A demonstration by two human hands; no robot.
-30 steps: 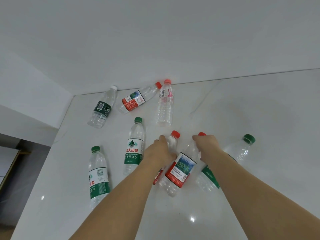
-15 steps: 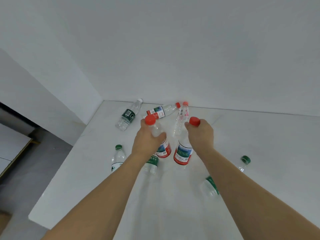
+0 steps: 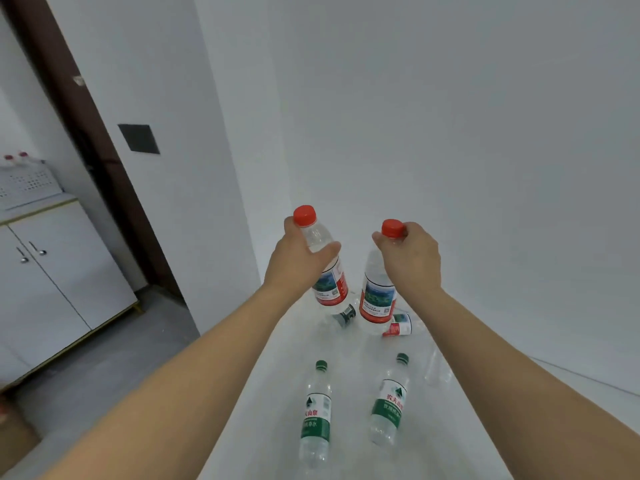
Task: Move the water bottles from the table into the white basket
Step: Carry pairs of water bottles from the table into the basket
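Note:
My left hand (image 3: 298, 261) grips the neck of a red-capped, red-labelled water bottle (image 3: 329, 285) and holds it upright above the white table (image 3: 519, 427). My right hand (image 3: 410, 261) grips a second red-capped bottle (image 3: 377, 299) the same way, just to the right. Two green-labelled bottles (image 3: 316, 415) (image 3: 389, 403) lie on the table below my hands. Two more bottles (image 3: 344, 315) (image 3: 400, 325) lie behind, partly hidden. The white basket (image 3: 27, 181) stands far left on a cabinet, with red caps showing above its rim.
A white cabinet (image 3: 52, 282) with two doors stands at the left, across a strip of grey floor (image 3: 104, 375). A white wall corner (image 3: 221, 202) with a dark panel (image 3: 138, 138) rises between cabinet and table. A clear bottle (image 3: 438, 370) lies by my right forearm.
Both hands closed on the two red-capped bottles and lifted them off the table. The view has swung up and to the left, which brings the cabinet and basket into sight.

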